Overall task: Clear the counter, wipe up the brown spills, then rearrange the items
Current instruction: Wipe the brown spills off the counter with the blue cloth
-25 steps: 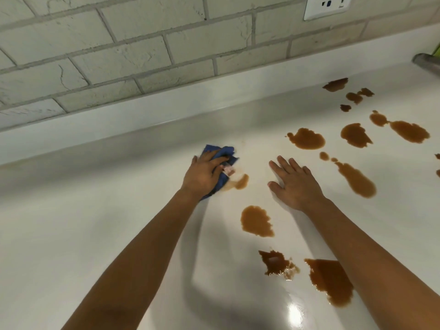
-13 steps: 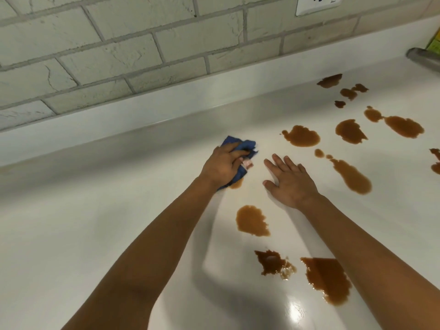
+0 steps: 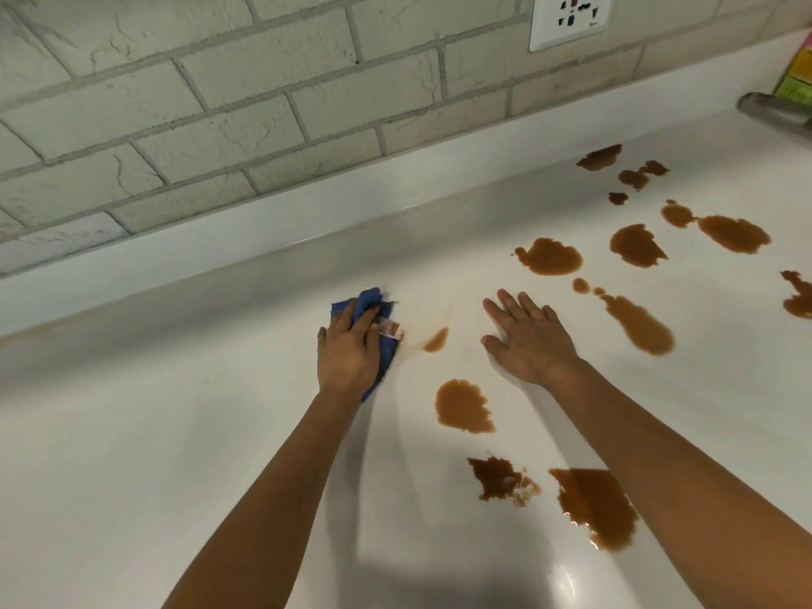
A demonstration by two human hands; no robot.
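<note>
Brown spills (image 3: pixel 462 405) on counter (image 3: pixel 132 432); left hand (image 3: pixel 349 349) presses blue cloth (image 3: pixel 371 301), right hand (image 3: pixel 529 338) flat, holding nothing

I can read no text here; a tiny mark on the white wall socket plate (image 3: pixel 569 20) is too small for me to make out.

left hand (image 3: pixel 349 353) and blue cloth (image 3: pixel 373 320) swept leftward, small smear (image 3: pixel 436 340) uncovered
</note>
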